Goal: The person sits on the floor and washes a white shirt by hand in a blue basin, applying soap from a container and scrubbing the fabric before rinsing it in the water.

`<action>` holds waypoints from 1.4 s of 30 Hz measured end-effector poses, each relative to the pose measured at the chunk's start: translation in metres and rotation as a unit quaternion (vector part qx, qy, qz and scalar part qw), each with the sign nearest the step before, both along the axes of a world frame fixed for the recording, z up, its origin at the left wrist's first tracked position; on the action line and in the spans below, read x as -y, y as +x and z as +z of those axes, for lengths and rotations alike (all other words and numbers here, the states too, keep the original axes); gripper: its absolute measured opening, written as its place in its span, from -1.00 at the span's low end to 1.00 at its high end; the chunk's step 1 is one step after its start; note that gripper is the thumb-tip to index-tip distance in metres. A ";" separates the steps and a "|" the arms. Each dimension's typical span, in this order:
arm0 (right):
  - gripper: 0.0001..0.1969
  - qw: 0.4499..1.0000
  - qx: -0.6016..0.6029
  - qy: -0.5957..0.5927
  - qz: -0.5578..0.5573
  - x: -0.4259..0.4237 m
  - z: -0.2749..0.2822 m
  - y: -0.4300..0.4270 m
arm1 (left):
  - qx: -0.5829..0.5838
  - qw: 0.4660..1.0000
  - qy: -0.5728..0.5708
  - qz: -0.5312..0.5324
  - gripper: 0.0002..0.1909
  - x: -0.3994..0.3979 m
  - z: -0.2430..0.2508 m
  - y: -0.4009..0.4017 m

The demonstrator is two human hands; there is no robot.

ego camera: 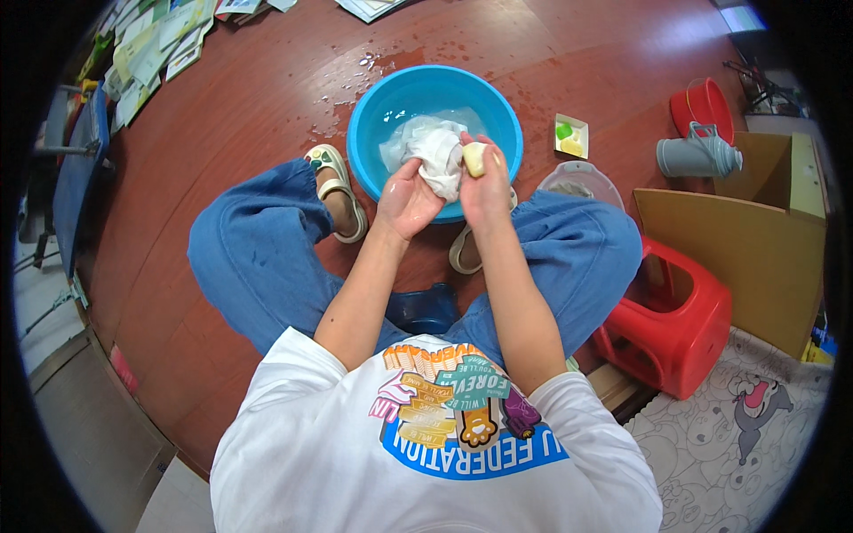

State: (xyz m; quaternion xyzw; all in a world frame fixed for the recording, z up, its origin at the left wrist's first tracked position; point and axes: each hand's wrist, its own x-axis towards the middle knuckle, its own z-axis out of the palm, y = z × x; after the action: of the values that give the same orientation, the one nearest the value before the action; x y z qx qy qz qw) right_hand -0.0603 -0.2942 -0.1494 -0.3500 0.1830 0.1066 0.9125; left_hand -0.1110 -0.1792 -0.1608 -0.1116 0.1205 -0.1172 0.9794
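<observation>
A wet white cloth is bunched over a blue plastic basin that contains water. My left hand holds the cloth's near end, palm turned up and thumb on the fabric. In my right hand is a pale yellow bar of soap, gripped beside the cloth. Part of the cloth spreads into the water, where its far edge looks pale and submerged. Some of the right fingers are hidden behind the soap. The basin rests on the reddish-brown floor between my feet.
A small box with green and yellow pieces and a translucent tub stand right of the basin. Farther right are a red stool, cardboard box, grey thermos flask and red bucket. Papers lie far left; water wets the floor.
</observation>
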 end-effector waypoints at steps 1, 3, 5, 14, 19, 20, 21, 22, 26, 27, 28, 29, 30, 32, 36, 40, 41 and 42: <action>-0.81 1.000 0.000 0.001 0.000 0.011 -0.001 0.003 | 0.000 1.000 0.001 0.000 -0.53 -0.001 0.004 0.001; -0.82 0.996 -0.051 0.065 -0.043 0.033 -0.002 0.006 | -0.004 0.999 0.046 0.015 -0.51 -0.001 0.012 0.002; -0.83 0.996 -0.054 0.015 -0.073 0.042 -0.007 0.003 | 0.006 0.999 0.028 0.022 -0.51 -0.001 0.013 0.003; -0.78 0.977 -0.123 -0.046 0.167 0.015 0.024 -0.044 | 0.016 0.999 0.033 0.019 -0.51 0.006 0.010 0.001; -0.77 0.971 -0.089 -0.156 0.156 0.023 0.014 -0.048 | 0.019 0.999 0.045 0.006 -0.53 0.008 0.009 0.001; -0.77 0.961 -0.082 -0.226 0.139 0.023 0.015 -0.047 | 0.010 0.999 0.052 0.014 -0.53 0.008 0.009 0.001; -0.77 0.960 -0.083 -0.225 0.141 0.021 0.021 -0.046 | 0.000 0.998 0.060 0.024 -0.54 0.008 0.009 0.001; -0.76 0.910 0.011 -0.403 0.095 0.020 0.029 -0.044 | -0.001 0.998 0.060 0.026 -0.54 0.007 0.009 0.001; -0.82 0.804 0.195 -0.559 0.064 0.016 0.031 -0.030 | 0.002 0.999 0.048 0.013 -0.54 0.008 0.010 0.001; -0.85 0.795 0.261 -0.540 0.091 0.011 0.035 -0.027 | 0.010 0.999 0.038 0.013 -0.55 0.008 0.011 0.001; -0.88 0.799 0.257 -0.535 0.096 0.005 0.044 -0.028 | 0.009 0.999 0.038 0.013 -0.55 0.008 0.012 0.000; -0.88 0.799 0.256 -0.535 0.097 0.004 0.045 -0.026 | 0.005 0.999 0.035 0.010 -0.55 0.009 0.013 -0.002; -0.88 0.787 0.262 -0.549 0.108 0.003 0.045 -0.024 | 0.001 0.999 0.034 0.006 -0.56 0.009 0.013 -0.003; -0.87 0.774 0.266 -0.562 0.120 0.001 0.046 -0.021 | 0.004 0.999 0.039 0.006 -0.57 0.009 0.011 -0.002; -0.90 0.749 0.293 -0.580 0.129 -0.001 0.048 -0.018 | 0.033 0.999 0.038 0.012 -0.58 0.008 0.007 -0.002; -0.91 0.733 0.321 -0.585 0.132 -0.002 0.047 -0.014 | -0.018 0.998 0.060 0.011 -0.59 0.008 0.006 0.000; -0.91 0.733 0.321 -0.585 0.132 -0.002 0.045 -0.013 | -0.017 0.998 0.058 0.010 -0.59 0.008 0.006 0.000; -0.91 0.736 0.318 -0.582 0.133 -0.001 0.043 -0.012 | -0.015 0.998 0.056 0.010 -0.59 0.008 0.008 0.001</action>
State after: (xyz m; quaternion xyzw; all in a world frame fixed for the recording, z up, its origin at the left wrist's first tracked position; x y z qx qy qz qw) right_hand -0.0720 -0.2929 -0.1068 -0.8474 -0.1399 -0.0179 0.5118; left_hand -0.1102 -0.1872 -0.1532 -0.0591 0.1401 -0.0986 0.9834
